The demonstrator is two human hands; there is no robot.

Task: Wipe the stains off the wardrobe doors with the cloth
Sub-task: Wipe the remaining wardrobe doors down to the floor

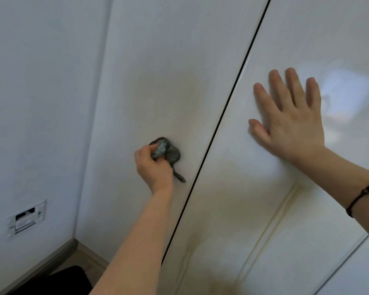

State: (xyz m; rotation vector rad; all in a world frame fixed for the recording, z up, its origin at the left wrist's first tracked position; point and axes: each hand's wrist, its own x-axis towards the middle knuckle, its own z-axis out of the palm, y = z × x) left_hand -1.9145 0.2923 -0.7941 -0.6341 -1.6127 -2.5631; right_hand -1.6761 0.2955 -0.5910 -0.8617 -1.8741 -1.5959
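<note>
Soft daylight; window glare on right door (347,96); slight blur; wide-angle bend at edges.

Left hand (153,165) grips a bunched grey-green cloth (168,153) and presses it to the left wardrobe door (158,60); a loose tail of cloth hangs below the fist. Right hand (290,122) lies flat, fingers spread, on the right wardrobe door (307,24). A dark gap (222,116) runs between the doors. Faint yellowish marks (190,90) above the cloth, possibly stains; glare makes this uncertain. A dark cord bracelet (362,196) sits on the right wrist. On the wall (41,92) to the left there is a socket plate (27,218), with a skirting board (41,267) below.
</note>
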